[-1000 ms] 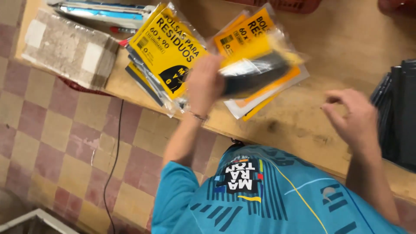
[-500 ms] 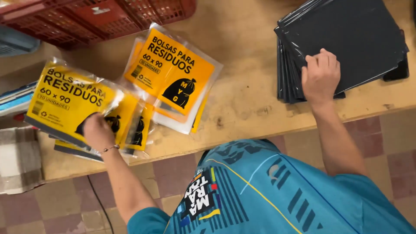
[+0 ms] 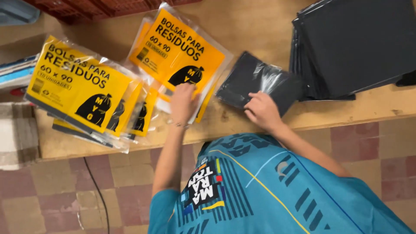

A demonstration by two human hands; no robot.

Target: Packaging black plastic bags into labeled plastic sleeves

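The right hand [image 3: 262, 110] lies on one folded black plastic bag [image 3: 258, 82], which rests flat on the wooden tabletop [image 3: 255, 26] near its front edge. The fingers [image 3: 251, 100] are bent and press on the near edge of this bag; whether they pinch it or only touch it, I cannot tell. Just beside the bag, to its right and partly touching it, stands one stack of flat black plastic bags [image 3: 355, 43]; the number of bags in it cannot be counted.

The left hand [image 3: 183, 102] rests on the lower corner of a clear plastic packet with an orange-yellow card and a black bag drawing [image 3: 182, 54]. Its fingers are curled down on the packet. This packet lies on top of a few others, of which only the edges show.

Further left there is a second pile of yellow packets of the same kind [image 3: 80, 89], fanned out; at least three black drawings are visible there. Behind all this, at the far edge, one red plastic crate [image 3: 104, 8] stands. Under the tabletop a floor of red and beige tiles [image 3: 52, 195] is visible.
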